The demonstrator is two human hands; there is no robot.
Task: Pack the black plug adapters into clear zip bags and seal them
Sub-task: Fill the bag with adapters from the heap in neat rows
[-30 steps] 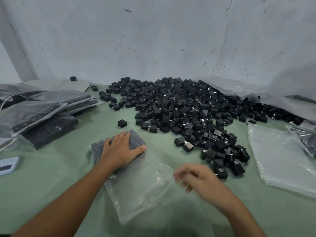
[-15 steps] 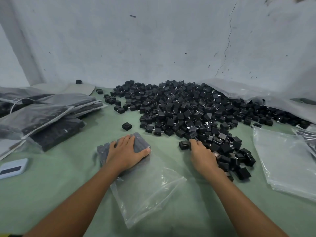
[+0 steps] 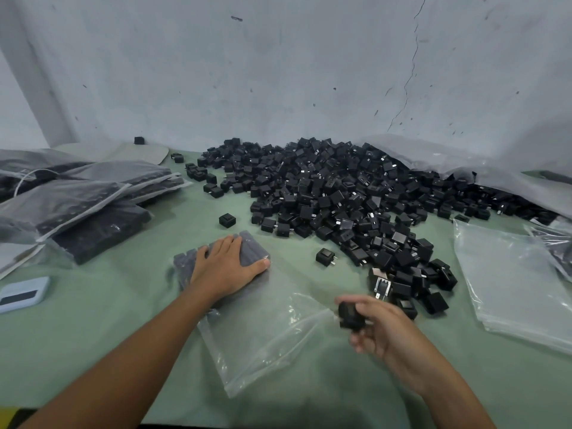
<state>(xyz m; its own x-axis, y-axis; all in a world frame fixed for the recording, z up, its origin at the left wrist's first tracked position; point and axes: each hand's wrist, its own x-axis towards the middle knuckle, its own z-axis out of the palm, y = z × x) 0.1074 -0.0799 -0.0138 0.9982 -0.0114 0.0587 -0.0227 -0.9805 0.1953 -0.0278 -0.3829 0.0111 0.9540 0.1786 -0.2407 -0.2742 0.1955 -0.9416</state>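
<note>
Big pile of black adapters lies on green table by wall. Clear zip bag, partly filled, lies under left hand, fingers flat on it. Right hand pinches one adapter w/ curled fingers, just beside bag opening.

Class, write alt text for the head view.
A left hand presses adapters inside a clear zip bag on a green table; the right hand holds one black adapter beside a large pile.

Left grip flat, right grip curled.
</note>
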